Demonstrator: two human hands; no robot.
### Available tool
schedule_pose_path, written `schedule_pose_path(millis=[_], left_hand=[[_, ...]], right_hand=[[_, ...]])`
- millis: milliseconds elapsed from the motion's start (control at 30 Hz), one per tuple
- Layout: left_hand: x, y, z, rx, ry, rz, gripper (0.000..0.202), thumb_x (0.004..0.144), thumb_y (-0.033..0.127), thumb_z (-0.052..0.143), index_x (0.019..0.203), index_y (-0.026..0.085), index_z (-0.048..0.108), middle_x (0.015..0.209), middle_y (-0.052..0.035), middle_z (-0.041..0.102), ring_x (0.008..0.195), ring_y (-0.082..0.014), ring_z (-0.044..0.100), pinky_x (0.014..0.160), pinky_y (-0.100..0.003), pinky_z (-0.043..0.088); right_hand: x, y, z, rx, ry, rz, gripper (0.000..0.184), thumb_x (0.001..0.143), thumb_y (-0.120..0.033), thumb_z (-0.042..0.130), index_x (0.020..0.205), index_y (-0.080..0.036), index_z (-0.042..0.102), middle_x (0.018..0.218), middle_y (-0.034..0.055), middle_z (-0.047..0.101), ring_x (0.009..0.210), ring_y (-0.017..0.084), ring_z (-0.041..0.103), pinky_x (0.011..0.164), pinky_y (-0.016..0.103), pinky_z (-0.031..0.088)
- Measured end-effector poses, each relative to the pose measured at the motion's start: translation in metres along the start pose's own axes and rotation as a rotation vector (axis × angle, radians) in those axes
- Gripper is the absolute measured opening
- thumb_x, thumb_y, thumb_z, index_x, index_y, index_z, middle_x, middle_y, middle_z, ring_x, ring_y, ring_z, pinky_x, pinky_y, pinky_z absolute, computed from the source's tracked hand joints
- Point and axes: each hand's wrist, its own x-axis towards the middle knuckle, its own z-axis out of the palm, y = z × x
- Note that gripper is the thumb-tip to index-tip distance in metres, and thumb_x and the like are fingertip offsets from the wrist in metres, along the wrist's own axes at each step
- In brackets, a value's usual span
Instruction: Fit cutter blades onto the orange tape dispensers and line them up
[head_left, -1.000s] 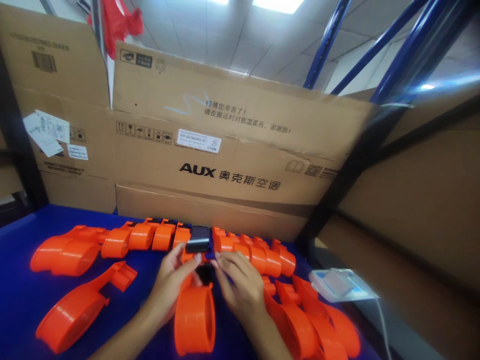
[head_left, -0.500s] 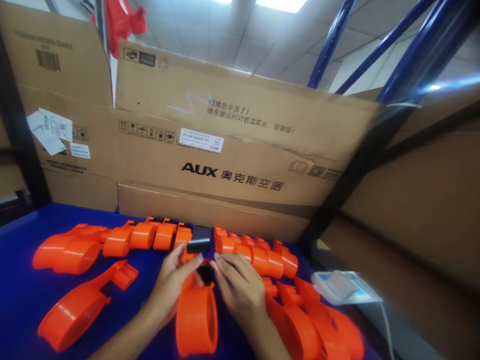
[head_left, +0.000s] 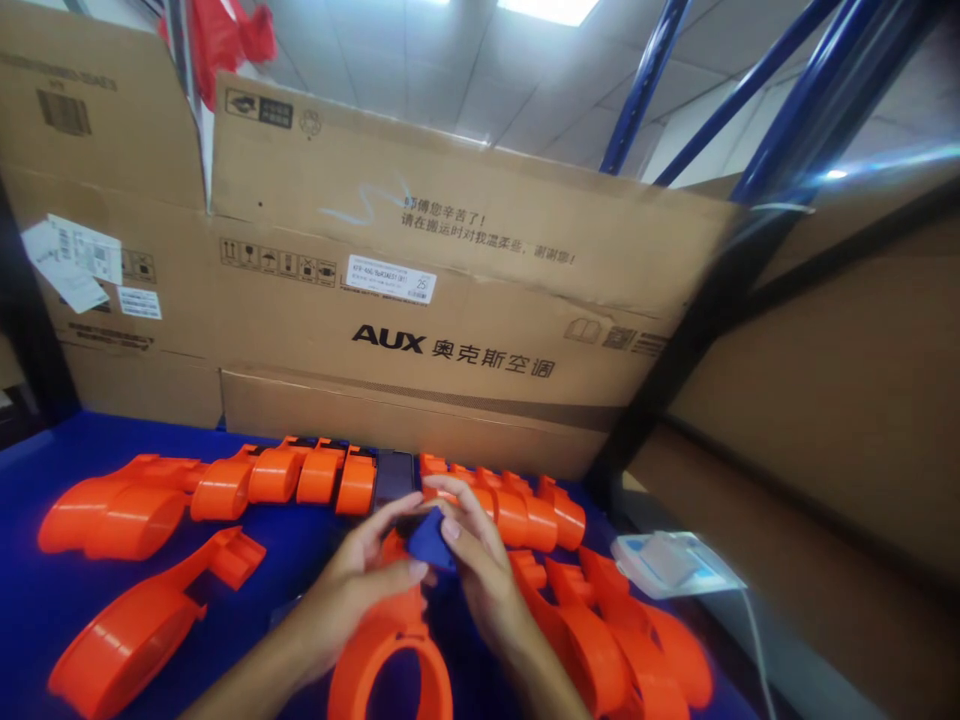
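An orange plastic ring holder (head_left: pixel 345 690) is tilted towards me at the front middle, its round opening facing me. My left hand (head_left: pixel 364 575) is closed around its upper stem, the thumb reaching to a small dark blue angular piece (head_left: pixel 429 543). That blue piece sits at the holder's upper end, and my right hand (head_left: pixel 480 565) pinches it between thumb and fingers. Whether the two parts are joined is hidden by my fingers. Just beyond my hands stands a dark flat rectangular block (head_left: pixel 394 476).
A row of orange ring holders (head_left: pixel 274 473) stands at the back left, another row (head_left: pixel 517 515) at the back right. More holders (head_left: pixel 600 640) lie front right, and one (head_left: pixel 127 640) front left. A white device (head_left: pixel 679 562) with a cable is at right, before cardboard (head_left: pixel 465 290).
The orange ring holder has tipped so its opening faces me. The blue piece now shows between my fingers, and my right hand has turned over it. The view has shifted slightly.
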Motion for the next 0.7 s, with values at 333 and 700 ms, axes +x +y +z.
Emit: schedule_pose_path(millis=[333, 700], left_hand=[[0.004, 0.007, -0.011, 0.204, 0.025, 0.082, 0.042, 0.076, 0.031, 0.08, 0.117, 0.02, 0.075, 0.122, -0.0123, 0.073, 0.114, -0.034, 0.066, 0.093, -0.041, 0.055], [0.001, 0.016, -0.015, -0.214, 0.174, -0.038, 0.069, 0.077, 0.055, 0.069, 0.13, 0.012, 0.061, 0.086, -0.0116, 0.077, 0.053, -0.0181, 0.062, 0.051, -0.027, 0.047]], right_hand=[[-0.002, 0.001, 0.024, -0.021, 0.119, -0.058, 0.029, 0.092, -0.049, 0.06, 0.1, -0.026, 0.044, 0.086, -0.0012, 0.052, 0.067, 0.013, 0.052, 0.047, 0.019, 0.046], [-0.006, 0.0, -0.02, -1.116, -0.093, -0.151, 0.032, 0.082, -0.026, 0.072, 0.059, -0.021, 0.051, 0.07, 0.0023, 0.057, 0.073, 0.02, 0.054, 0.07, 0.033, 0.046]])
